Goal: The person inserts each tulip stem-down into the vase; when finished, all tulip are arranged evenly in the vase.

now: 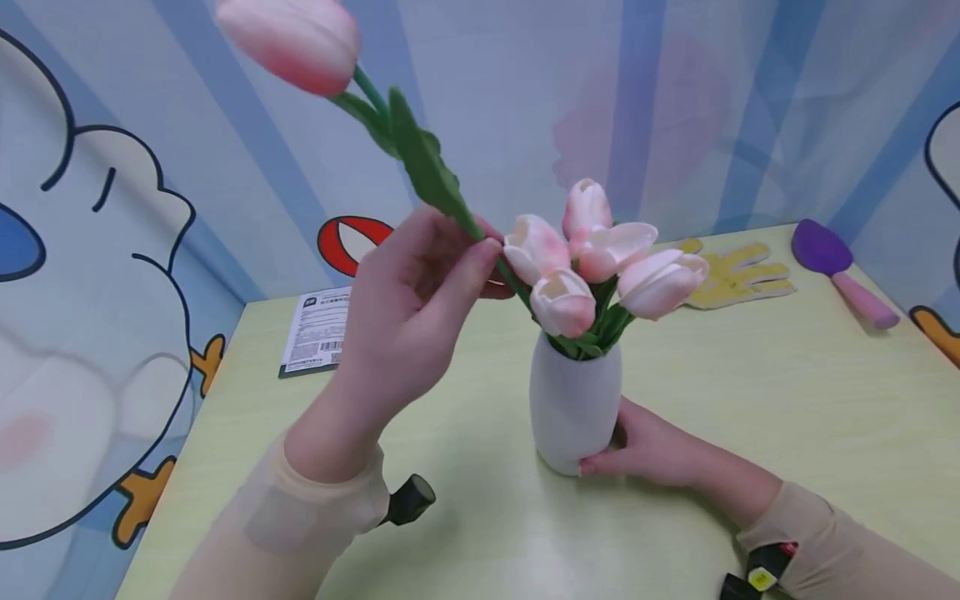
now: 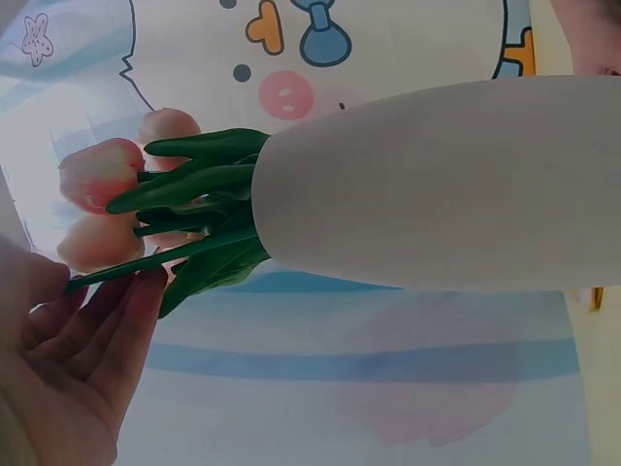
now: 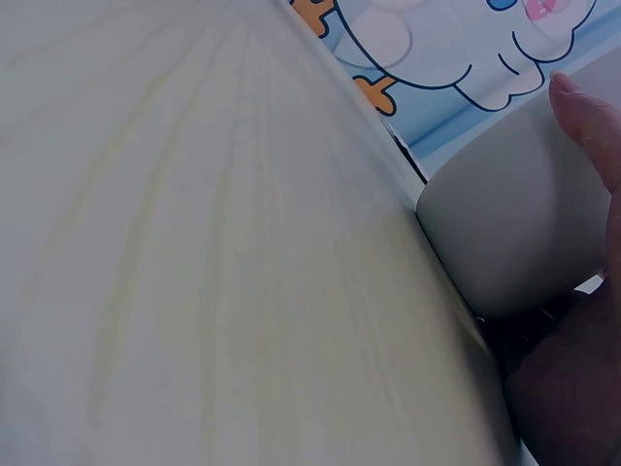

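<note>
My left hand (image 1: 420, 300) pinches the green stem of a pink-and-white artificial tulip (image 1: 300, 42) between thumb and fingers. Its bloom leans up to the left, high above the rest. In the left wrist view the stem (image 2: 165, 260) runs from the fingertips down to the mouth of the white vase (image 2: 437, 184). Several more pale pink tulips (image 1: 564, 302) stand bunched in the vase (image 1: 576, 408), which is upright on the table. Low down on its right side, my right hand (image 1: 660, 446) grips the vase, thumb at the front near the base; its other fingers are mostly hidden behind.
On the pale wood table (image 1: 465, 525), a printed card or booklet (image 1: 315, 329) lies at the back left. A yellow glove (image 1: 738, 275) and a purple scoop with a pink handle (image 1: 843, 271) lie at the back right. A cartoon-printed cloth backdrop (image 1: 480, 108) rises behind the table.
</note>
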Demonstrator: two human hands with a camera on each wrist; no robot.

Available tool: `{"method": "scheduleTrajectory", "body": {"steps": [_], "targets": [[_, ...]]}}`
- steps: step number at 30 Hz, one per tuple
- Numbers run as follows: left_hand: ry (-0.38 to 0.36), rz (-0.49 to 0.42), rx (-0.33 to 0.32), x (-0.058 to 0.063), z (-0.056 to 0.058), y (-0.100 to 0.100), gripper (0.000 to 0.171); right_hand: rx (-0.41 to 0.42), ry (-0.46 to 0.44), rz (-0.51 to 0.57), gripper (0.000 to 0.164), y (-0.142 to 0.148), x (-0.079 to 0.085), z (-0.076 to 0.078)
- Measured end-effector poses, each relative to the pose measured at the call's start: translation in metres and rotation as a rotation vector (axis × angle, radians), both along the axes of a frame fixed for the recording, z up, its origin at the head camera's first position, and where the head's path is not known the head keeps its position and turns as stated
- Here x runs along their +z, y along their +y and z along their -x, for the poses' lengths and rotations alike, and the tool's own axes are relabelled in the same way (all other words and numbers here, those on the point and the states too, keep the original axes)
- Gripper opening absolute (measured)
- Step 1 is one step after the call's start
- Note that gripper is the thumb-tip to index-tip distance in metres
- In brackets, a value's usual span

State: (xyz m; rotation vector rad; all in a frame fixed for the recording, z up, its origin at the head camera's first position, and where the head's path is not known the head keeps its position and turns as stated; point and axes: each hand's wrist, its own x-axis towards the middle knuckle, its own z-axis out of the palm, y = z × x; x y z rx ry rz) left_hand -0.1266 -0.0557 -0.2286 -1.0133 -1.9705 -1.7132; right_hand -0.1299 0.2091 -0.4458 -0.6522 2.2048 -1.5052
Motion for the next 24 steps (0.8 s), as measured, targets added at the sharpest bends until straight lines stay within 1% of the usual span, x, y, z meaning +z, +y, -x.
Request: {"method": "scheduleTrajectory", "body": {"steps": [5,9,15,20,22,24], "targets": [[0.016,0.007,0.004,-0.008,0.000,0.003,0.009,-0.006,0.002,-0.002,0.081,0.000,-0.001,0.000],[0.015,-0.012,0.001,-0.013,0.000,0.005,0.010,-0.011,-0.005,0.001,0.082,0.000,-0.003,0.000],[0.032,-0.029,-0.023,-0.020,0.002,0.005,0.019,-0.010,-0.011,-0.002,0.082,0.000,-0.003,0.000],[0.018,-0.032,-0.045,-0.025,0.002,0.006,0.031,0.000,0.007,0.007,0.081,0.001,-0.003,0.001],[0.005,-0.026,-0.044,-0.027,0.001,0.006,0.037,0.000,0.010,0.010,0.080,0.001,-0.003,0.001],[0.000,-0.006,-0.031,-0.029,0.001,0.006,0.038,-0.002,0.002,0.011,0.080,0.000,-0.002,0.000]]}}
